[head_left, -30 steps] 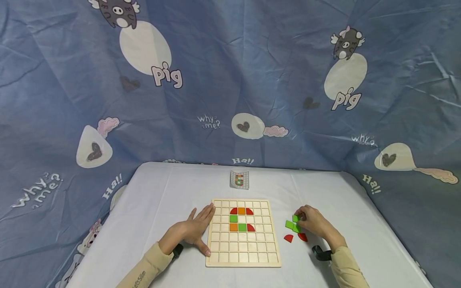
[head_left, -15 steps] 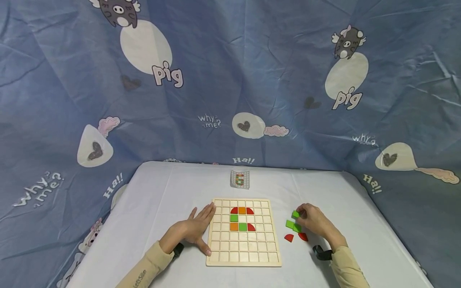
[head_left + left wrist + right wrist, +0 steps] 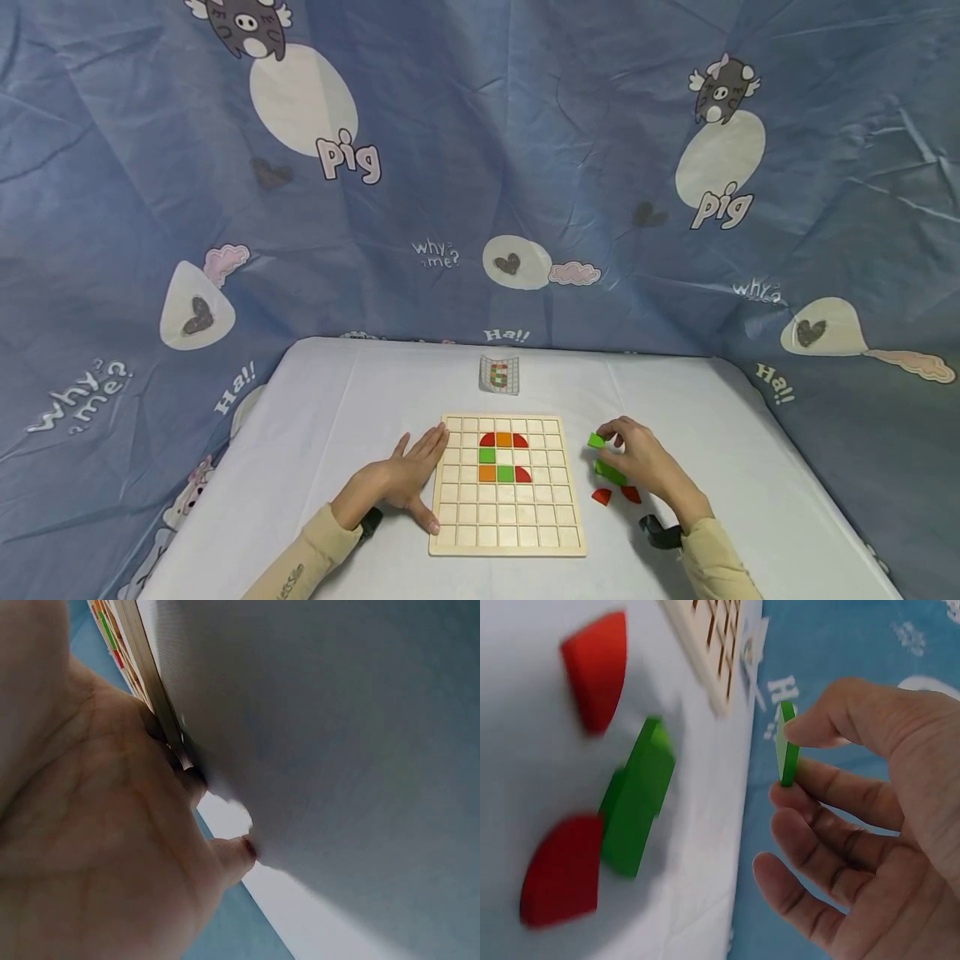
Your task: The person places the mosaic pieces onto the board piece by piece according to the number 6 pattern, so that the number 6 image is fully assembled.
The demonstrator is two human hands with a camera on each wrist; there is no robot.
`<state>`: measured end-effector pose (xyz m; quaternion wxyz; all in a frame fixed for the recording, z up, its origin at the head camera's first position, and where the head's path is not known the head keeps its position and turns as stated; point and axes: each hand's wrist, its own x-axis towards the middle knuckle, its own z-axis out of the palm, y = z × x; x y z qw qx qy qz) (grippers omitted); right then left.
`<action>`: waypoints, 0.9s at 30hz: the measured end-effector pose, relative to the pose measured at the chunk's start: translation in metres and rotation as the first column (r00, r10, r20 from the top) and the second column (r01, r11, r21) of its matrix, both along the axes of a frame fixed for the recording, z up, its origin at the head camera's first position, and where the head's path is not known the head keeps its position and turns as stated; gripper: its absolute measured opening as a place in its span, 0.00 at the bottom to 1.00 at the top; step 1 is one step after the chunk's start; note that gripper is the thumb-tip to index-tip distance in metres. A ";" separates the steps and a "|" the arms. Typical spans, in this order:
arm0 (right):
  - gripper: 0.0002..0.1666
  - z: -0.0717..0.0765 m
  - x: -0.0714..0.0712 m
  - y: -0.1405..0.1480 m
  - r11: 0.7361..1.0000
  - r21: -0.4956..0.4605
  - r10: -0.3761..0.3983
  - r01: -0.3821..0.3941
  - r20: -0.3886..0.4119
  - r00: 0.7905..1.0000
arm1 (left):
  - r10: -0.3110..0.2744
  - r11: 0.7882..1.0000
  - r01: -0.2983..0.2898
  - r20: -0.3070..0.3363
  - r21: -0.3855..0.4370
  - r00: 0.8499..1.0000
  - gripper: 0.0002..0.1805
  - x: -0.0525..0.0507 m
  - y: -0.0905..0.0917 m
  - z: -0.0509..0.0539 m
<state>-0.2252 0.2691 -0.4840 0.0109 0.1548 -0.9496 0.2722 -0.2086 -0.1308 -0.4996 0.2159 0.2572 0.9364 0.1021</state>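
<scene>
My left hand [image 3: 405, 479] lies with spread fingers along the left edge of a wooden grid board [image 3: 468, 533]; in the left wrist view its palm [image 3: 105, 817] fills the left side. Set in the board's cells are red quarter-circle tiles [image 3: 522, 475], orange square tiles [image 3: 487, 473] and green square tiles [image 3: 506, 474]. To the right of the board, my right hand [image 3: 641, 454] pinches a green square tile [image 3: 596, 440] above the table. The right wrist view shows that tile [image 3: 788, 746] between thumb and finger, the other fingers loosely bent.
Below the right hand lie green tiles [image 3: 634, 806] touching each other, and two red quarter-circle tiles, one nearer [image 3: 562, 874] and one farther [image 3: 600, 671]. Behind the board, a small pattern card [image 3: 499, 376] sits on the white table [image 3: 360, 383]. A blue printed cloth [image 3: 450, 167] hangs behind.
My right hand has picked the green tile up from the pile and carried it left toward the board. The left hand and the tiles on the board stay in place.
</scene>
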 end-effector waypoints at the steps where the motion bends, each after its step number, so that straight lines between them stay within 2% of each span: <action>1: 0.14 0.001 0.001 -0.004 1.000 0.003 -0.001 0.001 -0.006 1.000 | 0.000 1.000 0.000 0.000 0.002 1.000 0.81 0.000 0.000 0.000; 7: 0.13 0.005 0.010 -0.026 0.999 0.026 0.029 -0.028 -0.041 0.999 | -0.004 1.000 0.004 -0.003 0.007 1.000 0.81 0.000 -0.001 -0.002; 15: 0.12 0.004 0.021 -0.051 0.993 0.047 0.111 -0.108 -0.063 0.992 | -0.007 1.000 0.007 -0.003 0.010 1.000 0.81 -0.001 -0.001 -0.001; 27: 0.13 -0.003 0.033 -0.075 0.964 0.092 0.255 -0.251 -0.033 0.966 | -0.001 1.000 0.001 -0.005 0.002 1.000 0.81 0.000 -0.001 -0.001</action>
